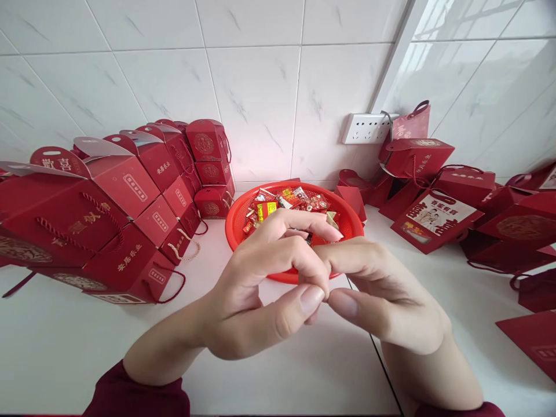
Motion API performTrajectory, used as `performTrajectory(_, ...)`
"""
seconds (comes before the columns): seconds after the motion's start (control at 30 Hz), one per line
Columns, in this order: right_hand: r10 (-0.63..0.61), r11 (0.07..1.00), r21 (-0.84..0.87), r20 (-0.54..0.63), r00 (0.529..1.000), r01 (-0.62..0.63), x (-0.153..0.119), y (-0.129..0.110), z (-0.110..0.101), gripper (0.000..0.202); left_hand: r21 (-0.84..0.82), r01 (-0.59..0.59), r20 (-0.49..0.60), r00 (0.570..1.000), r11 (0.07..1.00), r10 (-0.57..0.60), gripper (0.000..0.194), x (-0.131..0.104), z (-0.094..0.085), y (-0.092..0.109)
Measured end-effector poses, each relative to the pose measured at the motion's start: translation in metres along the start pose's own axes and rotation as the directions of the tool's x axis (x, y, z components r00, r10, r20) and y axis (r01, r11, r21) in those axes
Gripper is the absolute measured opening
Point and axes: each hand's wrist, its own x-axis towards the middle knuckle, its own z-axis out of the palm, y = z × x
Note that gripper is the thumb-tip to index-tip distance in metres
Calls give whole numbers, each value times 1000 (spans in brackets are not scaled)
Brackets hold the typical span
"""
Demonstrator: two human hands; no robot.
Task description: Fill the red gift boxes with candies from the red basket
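My left hand (264,284) and my right hand (382,295) meet in the middle of the view, fingertips touching. The thumb and index finger of my left hand are pinched together; anything between them is too small or hidden to make out. My right thumb and fingers also close towards that spot, and I cannot tell whether they grip something. Behind both hands stands a round red plastic basket (231,226), partly covered by them. Small wrapped packets (290,198), mostly red with one yellow label, lie inside it.
Stacked red gift boxes (125,179) with rope handles fill the left side. More red boxes (438,214) lie loosely piled at the right, one flat red piece (532,341) nearer me. A white socket strip (367,128) is on the tiled wall behind the white tabletop (278,370).
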Motion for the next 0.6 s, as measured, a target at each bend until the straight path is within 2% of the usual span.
performTrajectory(0.13,-10,1000,-19,11,1000,10,1,-1,0,13,-121,21,25,1000,992,-18,12,0,0,0)
performTrajectory(0.37,-37,998,-42,11,999,37,0,0,0,10,-160,53,14,999,986,-51,12,2,1,7)
performTrajectory(0.6,-46,987,-153,-34,998,40,-1,-2,1,13,-48,63,21,998,997,-62,11,1,-3,10)
